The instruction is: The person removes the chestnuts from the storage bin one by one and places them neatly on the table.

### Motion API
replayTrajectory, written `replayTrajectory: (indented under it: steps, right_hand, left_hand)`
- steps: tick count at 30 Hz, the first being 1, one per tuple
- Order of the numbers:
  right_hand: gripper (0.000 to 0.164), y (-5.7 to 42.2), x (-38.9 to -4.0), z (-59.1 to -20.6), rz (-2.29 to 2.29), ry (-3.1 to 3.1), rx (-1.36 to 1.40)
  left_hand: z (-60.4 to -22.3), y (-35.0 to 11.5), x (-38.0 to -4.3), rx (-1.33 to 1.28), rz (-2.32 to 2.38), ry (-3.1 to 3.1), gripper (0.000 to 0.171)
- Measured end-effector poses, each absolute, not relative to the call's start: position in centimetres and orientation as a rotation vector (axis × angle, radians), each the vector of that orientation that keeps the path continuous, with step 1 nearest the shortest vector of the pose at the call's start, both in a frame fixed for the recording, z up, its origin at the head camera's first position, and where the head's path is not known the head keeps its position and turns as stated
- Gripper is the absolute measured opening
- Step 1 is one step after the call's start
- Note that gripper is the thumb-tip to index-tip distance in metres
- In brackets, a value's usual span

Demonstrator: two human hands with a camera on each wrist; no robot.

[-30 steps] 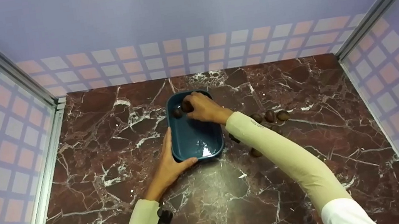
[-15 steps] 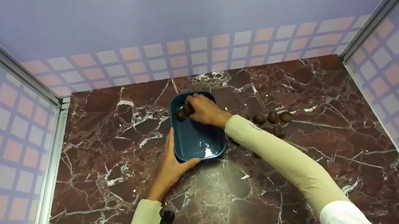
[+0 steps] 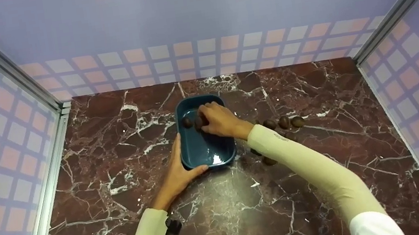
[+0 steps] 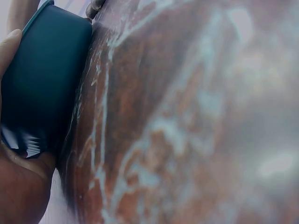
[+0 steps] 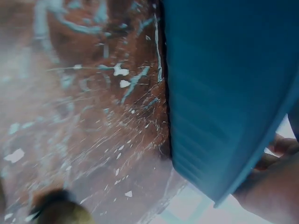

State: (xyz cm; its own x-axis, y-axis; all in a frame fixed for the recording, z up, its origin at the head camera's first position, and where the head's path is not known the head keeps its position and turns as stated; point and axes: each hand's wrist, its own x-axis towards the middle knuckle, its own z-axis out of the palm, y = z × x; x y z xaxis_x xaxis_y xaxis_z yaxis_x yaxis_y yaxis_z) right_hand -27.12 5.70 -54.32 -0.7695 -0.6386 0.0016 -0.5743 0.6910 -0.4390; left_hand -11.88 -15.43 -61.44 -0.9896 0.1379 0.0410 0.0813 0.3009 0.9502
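Observation:
A deep blue-green rectangular box [image 3: 205,146] with rounded corners stands on the marble table. My left hand [image 3: 178,175] holds its near left corner, fingers along the left wall and thumb at the front rim. Inside the box, my right hand [image 3: 221,120] pinches a dark brown, chestnut-like round thing [image 3: 199,123]. A similar chestnut-like piece [image 3: 187,122] lies at its left, near the far left part of the box. The left wrist view shows the box's outer wall [image 4: 51,60] beside the left thumb. In the right wrist view, the box side [image 5: 219,93] covers most of the held piece.
Several more chestnut-like pieces [image 3: 284,122] lie on the table right of the box, some partly hidden under the right sleeve [image 3: 301,158]. Small white flecks dot the marble tabletop [image 3: 125,219]. A patterned wall [image 3: 200,20] rises behind, with side panels left and right.
My right hand has shifted slightly right and nearer inside the box, carrying the pinched chestnut-like piece a little away from the other one. The left hand stays at the box corner.

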Motion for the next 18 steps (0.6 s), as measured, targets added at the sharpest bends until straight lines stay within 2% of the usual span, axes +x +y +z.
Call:
replayTrajectory:
  steps: [18]
  right_hand:
    - [0.037,10.7,-23.2,-52.1,-0.795,2.728,-1.091]
  left_hand:
    - [-61.5,-15.4,-11.8,0.201,1.807,2.488,0.134]
